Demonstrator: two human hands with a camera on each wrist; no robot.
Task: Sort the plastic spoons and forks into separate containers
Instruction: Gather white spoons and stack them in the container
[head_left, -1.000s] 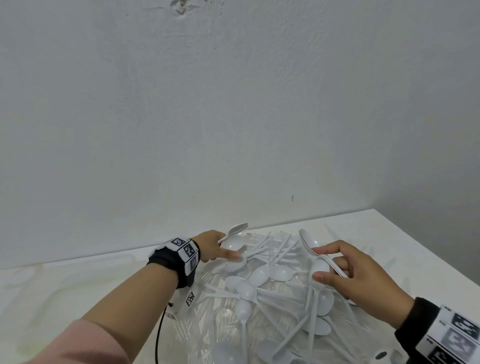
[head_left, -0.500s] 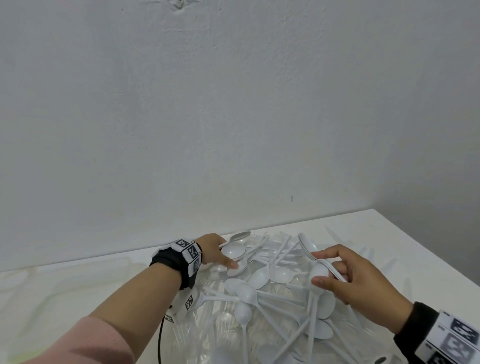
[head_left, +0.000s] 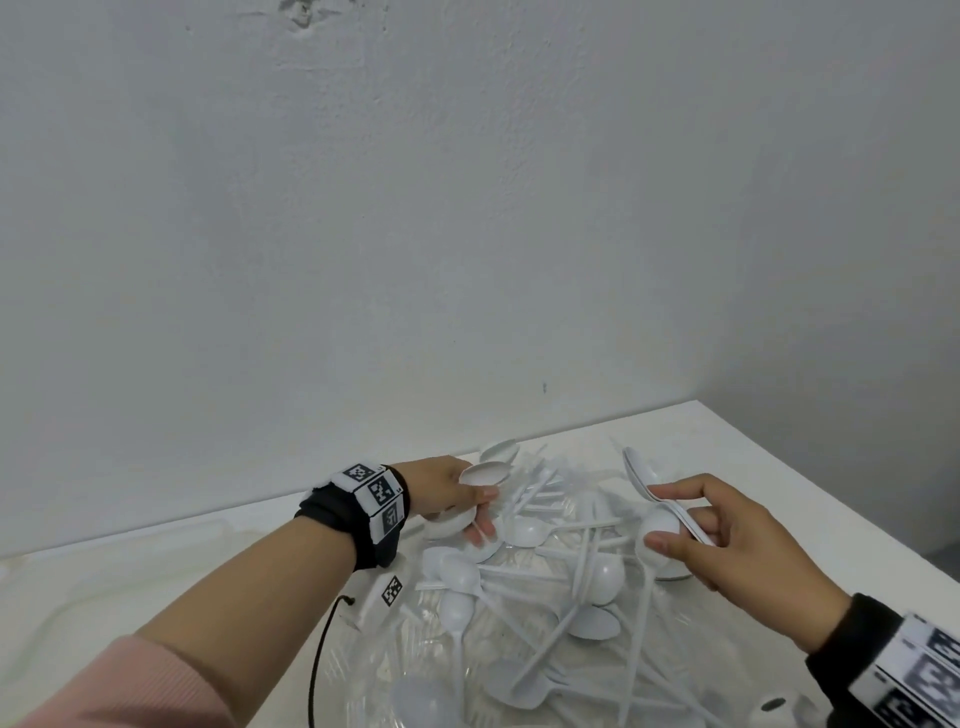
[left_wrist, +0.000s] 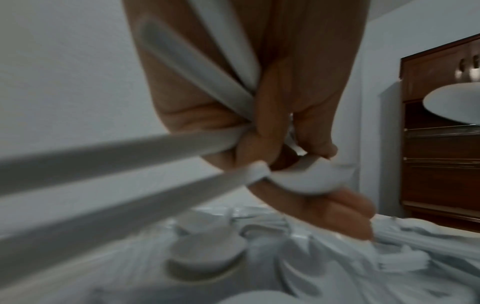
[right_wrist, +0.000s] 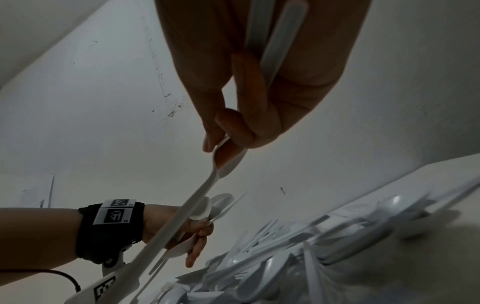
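Both hands work the same heap of white plastic spoons (head_left: 524, 587) — lying on clear plastic on the white table (head_left: 779, 467) — and both already carry spoons. The right hand (head_left: 737, 545) pinches the bowl of one spoon (head_left: 658, 530) between thumb and fingertips; its handle runs down and toward the person, across the heap, so a lift up and back looks likely to free it. Stacked spoons (head_left: 641, 475) sit higher in that grip, bowls pointing away. The left hand (head_left: 447, 491), on the heap's far left edge, grips several spoons (head_left: 485, 474) with fingers curled, bowls projecting past its fingertips. No sorting container shows.
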